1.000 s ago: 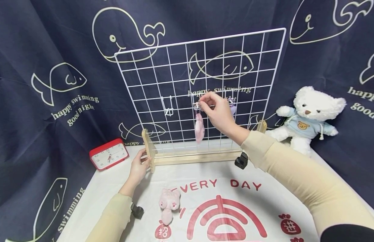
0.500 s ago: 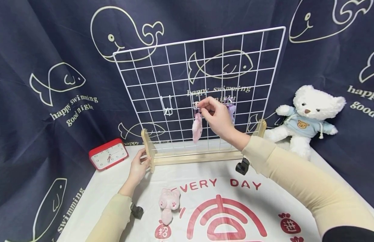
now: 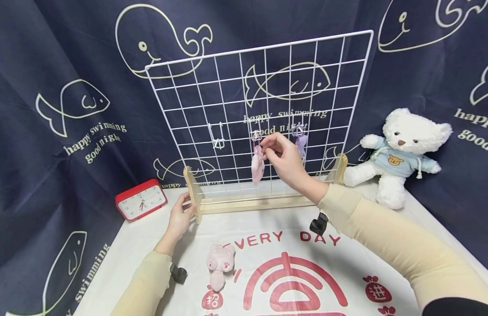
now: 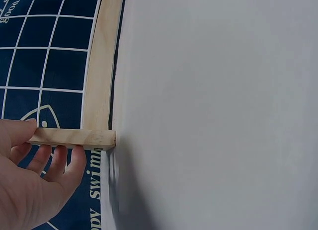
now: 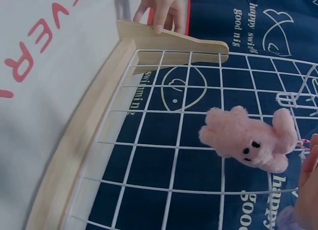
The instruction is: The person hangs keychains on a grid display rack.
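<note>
A pink plush bear keychain (image 3: 258,166) hangs by its pink chain from a white wire hook (image 3: 256,135) on the grid rack. Beside the chain is my right hand (image 3: 285,158), its fingers loosely bent near the top of the plush. In the right wrist view the plush (image 5: 251,138) dangles in front of the wires, and the hand (image 5: 309,190) shows only at the right edge. My left hand (image 3: 180,218) grips the wooden end support (image 3: 192,195) of the rack. Its thumb lies on one face and its fingers on the other in the left wrist view.
A purple keychain (image 3: 301,142) hangs on a hook behind my right hand. Another white hook (image 3: 218,138) sits farther left on the grid. A second pink plush (image 3: 220,265) lies on the tablecloth. A red clock (image 3: 141,199) and a white teddy bear (image 3: 401,153) flank the rack.
My right hand has come down slightly from the hook, from the keychain's ring to beside the plush's top, and the plush hangs from the hook. My left hand stays on the support.
</note>
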{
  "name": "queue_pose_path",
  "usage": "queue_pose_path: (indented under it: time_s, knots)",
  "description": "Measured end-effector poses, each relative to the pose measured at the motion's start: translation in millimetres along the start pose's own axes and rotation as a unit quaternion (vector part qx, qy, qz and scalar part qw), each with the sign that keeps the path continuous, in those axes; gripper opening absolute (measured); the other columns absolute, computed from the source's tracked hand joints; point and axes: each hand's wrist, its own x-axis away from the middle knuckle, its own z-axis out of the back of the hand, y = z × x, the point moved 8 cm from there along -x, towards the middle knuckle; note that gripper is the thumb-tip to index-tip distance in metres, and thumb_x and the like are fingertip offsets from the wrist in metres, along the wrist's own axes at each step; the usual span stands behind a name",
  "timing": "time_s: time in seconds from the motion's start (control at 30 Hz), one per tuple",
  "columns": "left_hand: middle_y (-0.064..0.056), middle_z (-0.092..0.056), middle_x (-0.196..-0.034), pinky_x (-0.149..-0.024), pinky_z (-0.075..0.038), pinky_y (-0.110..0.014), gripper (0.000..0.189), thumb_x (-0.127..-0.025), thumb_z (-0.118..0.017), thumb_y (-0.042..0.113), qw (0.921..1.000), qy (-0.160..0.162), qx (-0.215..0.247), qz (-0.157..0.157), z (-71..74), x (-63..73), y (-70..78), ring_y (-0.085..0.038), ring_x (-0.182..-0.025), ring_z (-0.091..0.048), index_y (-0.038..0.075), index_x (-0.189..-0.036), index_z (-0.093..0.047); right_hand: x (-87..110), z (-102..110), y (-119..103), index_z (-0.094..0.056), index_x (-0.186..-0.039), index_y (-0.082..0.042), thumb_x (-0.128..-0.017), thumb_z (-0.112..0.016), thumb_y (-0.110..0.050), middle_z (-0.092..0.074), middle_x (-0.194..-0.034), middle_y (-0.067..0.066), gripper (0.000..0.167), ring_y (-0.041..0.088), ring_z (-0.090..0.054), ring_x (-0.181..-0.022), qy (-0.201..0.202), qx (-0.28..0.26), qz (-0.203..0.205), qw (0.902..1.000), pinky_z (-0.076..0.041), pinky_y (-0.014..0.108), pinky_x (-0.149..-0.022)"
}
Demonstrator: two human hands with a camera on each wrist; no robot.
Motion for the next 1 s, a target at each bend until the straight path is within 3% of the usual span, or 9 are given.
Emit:
queue_pose_path:
  time_s: [0.13,0.4,0.6,0.83,1.0]
  knots:
    - [-0.025,-0.054,-0.140,-0.091,-0.061,-0.043,0.052,-0.098,-0.062,-0.001,1.0000,0.001,0.004,-0.001,-0.1,0.4,0.0,-0.044,-0.125,-0.055,0.002,-0.148,-0.046,5.2,0,7,-0.062,-0.105,0.008,-0.092,-0.049,0.014,-0.064,-0.092,0.024,0.019,0.037,-0.063,-0.084,-0.007,-0.010,-0.005,0.9999,-0.054,0.019,-0.068]
    - [-0.025,-0.054,-0.140,-0.091,-0.061,-0.041,0.052,-0.098,-0.062,-0.002,1.0000,0.001,0.008,0.001,-0.1,0.5,0.1,-0.043,-0.124,-0.055,0.003,-0.148,-0.046,20.3,-10,14,-0.060,-0.105,0.010,-0.096,-0.053,0.012,-0.063,-0.091,0.025,0.012,0.024,-0.062,-0.079,-0.048,-0.043,-0.019,0.9977,-0.057,0.027,-0.070]
    - [-0.025,-0.054,-0.140,-0.091,-0.061,-0.041,0.052,-0.098,-0.062,-0.002,1.0000,0.000,0.006,0.001,-0.1,0.1,0.2,-0.044,-0.125,-0.055,0.002,-0.148,-0.046,34.3,-24,17,-0.060,-0.104,0.010,-0.094,-0.055,0.013,-0.064,-0.091,0.027,0.012,0.029,-0.064,-0.077,-0.081,-0.059,-0.030,0.9945,-0.055,0.024,-0.067]
    - [-0.026,-0.053,-0.140,-0.094,-0.059,-0.044,0.053,-0.098,-0.061,-0.003,1.0000,-0.004,0.005,0.005,0.0,1.6,0.1,-0.045,-0.126,-0.055,0.002,-0.148,-0.045,51.9,-40,20,-0.062,-0.106,0.009,-0.093,-0.056,0.012,-0.068,-0.090,0.021,0.014,0.017,-0.066,-0.075,-0.115,-0.049,-0.044,0.9912,-0.054,0.023,-0.064]
    - [-0.026,-0.053,-0.140,-0.093,-0.060,-0.044,0.052,-0.098,-0.061,-0.003,1.0000,0.000,0.004,0.003,0.3,1.5,2.6,-0.045,-0.125,-0.055,0.002,-0.148,-0.046,61.7,-50,24,-0.063,-0.107,0.008,-0.094,-0.058,0.010,-0.070,-0.091,0.017,0.014,0.018,-0.066,-0.076,-0.140,-0.051,-0.055,0.9872,-0.057,0.024,-0.069]
